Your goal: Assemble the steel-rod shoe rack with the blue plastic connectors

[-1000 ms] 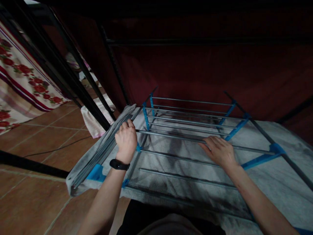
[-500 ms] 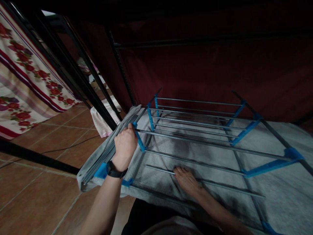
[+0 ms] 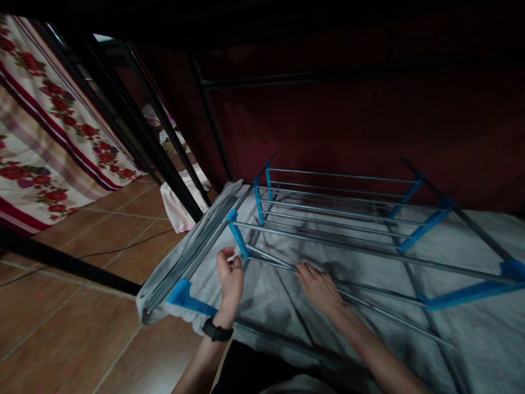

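Note:
A rack of grey metal rods and blue plastic connectors lies on a grey blanket. My right hand is closed around a loose metal rod, held at a slant across the rack's lower crossbar. The rod's far left end meets the view just beside a blue connector; whether they touch I cannot tell. Close below that connector is my left hand, its fingers loosely curled and apart, with nothing in them. A black watch sits on the left wrist. Another blue connector shows left of it.
Several spare rods lie bundled along the blanket's left edge. Black metal posts stand at the left, with a tiled floor beyond. A flowered curtain hangs there, and a dark red cloth hangs behind the rack.
My left hand has let go of the rack's upper left corner and come down toward me. My right hand has lifted the loose rod's left end and tilted it toward the left connector.

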The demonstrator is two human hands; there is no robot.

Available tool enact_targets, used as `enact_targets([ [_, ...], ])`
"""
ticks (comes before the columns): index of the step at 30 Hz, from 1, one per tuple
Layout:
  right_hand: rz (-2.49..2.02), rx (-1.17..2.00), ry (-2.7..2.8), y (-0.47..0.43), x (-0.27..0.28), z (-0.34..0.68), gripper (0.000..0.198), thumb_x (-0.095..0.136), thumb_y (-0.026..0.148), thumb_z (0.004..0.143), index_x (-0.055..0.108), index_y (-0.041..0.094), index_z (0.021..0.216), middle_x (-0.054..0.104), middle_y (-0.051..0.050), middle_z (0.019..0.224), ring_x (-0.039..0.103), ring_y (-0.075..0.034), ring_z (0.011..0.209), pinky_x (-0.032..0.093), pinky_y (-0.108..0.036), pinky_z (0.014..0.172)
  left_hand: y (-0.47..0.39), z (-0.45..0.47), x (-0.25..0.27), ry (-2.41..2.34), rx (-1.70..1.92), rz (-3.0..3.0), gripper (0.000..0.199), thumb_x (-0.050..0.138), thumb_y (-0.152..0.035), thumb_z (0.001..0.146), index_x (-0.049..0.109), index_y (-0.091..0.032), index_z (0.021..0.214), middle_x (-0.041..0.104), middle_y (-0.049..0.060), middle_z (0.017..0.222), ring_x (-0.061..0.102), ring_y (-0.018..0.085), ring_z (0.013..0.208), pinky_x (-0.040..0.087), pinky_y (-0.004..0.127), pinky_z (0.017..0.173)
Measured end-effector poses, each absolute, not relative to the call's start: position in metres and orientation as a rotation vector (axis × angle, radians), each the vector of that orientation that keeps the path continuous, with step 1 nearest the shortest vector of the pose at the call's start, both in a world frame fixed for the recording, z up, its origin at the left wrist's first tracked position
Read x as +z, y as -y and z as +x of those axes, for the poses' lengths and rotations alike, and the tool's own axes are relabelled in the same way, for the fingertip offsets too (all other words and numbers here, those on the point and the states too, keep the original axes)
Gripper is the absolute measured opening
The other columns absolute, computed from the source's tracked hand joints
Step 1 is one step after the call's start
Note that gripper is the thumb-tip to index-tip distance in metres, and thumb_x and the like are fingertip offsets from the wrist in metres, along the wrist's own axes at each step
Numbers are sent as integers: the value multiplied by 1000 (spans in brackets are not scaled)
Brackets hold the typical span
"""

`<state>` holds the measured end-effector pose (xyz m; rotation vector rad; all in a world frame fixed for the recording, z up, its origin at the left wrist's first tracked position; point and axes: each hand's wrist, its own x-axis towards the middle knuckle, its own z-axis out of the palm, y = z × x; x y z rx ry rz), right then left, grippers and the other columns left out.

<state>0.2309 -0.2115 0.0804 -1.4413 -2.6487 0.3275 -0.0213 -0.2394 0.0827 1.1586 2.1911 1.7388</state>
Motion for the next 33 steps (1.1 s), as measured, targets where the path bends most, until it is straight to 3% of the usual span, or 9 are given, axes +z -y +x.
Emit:
enact_targets([
  [4, -1416, 235, 2634, 201, 92, 220, 37, 26, 31, 109, 60, 25, 122, 71, -5, 116, 72, -18, 92, 49, -29, 73, 220, -30, 70, -2077, 1761, 1070, 46, 53, -18, 86, 52, -23, 132, 60, 12, 136, 57, 26, 128, 48, 43, 108],
  [8, -1406, 174, 2668, 193, 100, 213, 36, 27, 30, 109, 61, 24, 120, 71, -5, 118, 72, -18, 92, 48, -30, 74, 202, -36, 75, -1990, 1749, 1139, 47, 51, -15, 86, 56, -21, 132, 63, 13, 137, 59, 26, 130, 44, 45, 116],
  [19, -1359, 126, 2703, 185, 120, 216, 33, 31, 29, 108, 62, 26, 119, 72, -4, 119, 70, -19, 100, 50, -31, 80, 185, -49, 67, -1958, 1708, 1239, 32, 52, -27, 88, 64, -18, 116, 72, 13, 120, 67, 28, 115, 48, 46, 110],
  [33, -1299, 184, 2728, 176, 120, 217, 35, 32, 30, 108, 61, 25, 127, 71, -5, 125, 69, -21, 107, 51, -33, 87, 189, -51, 71, -2062, 1607, 1291, 35, 50, -31, 89, 64, -16, 118, 73, 16, 118, 69, 31, 111, 51, 48, 105],
])
